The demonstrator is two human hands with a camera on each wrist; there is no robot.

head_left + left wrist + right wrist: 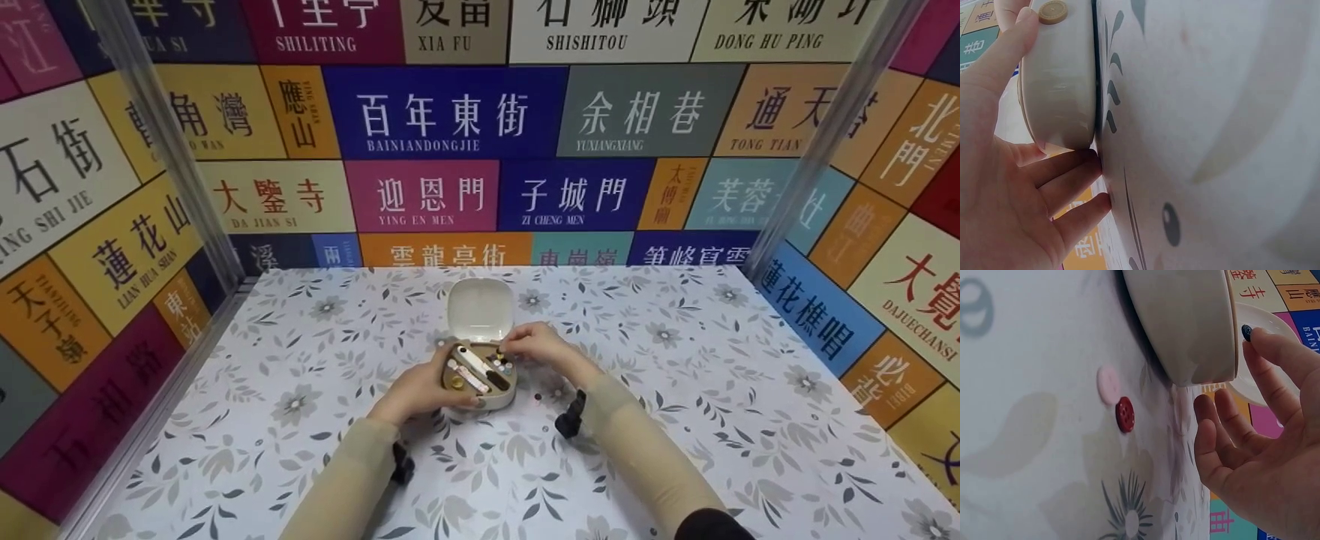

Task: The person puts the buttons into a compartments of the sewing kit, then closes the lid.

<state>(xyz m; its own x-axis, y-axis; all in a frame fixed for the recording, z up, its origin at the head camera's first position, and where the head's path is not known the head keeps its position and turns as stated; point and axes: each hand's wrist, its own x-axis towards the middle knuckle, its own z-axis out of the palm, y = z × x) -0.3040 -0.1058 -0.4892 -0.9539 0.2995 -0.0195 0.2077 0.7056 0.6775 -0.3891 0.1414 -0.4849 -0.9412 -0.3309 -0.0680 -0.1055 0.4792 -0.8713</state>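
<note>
A cream sewing box [501,399] stands on the table, its lid [480,309] raised at the back. My left hand [420,388] holds the box by its left side, the thumb close to a round tan knob [1053,11] on the front wall. Over the right edge of the box, my right hand [541,345] pinches a small dark button [1247,332] between thumb and forefinger; its other fingers are loosely bent. Inside the box lie a long white tool with a dark end [480,365], a pink-and-white stick [470,376], a gold round piece [457,382] and several small buttons [506,367].
A red button [1125,414] and a pink button [1108,385] lie touching on the table, right of the box. Leaf-and-flower cloth covers the tabletop [300,465]. Panels with printed signs [450,112] stand behind and at both sides.
</note>
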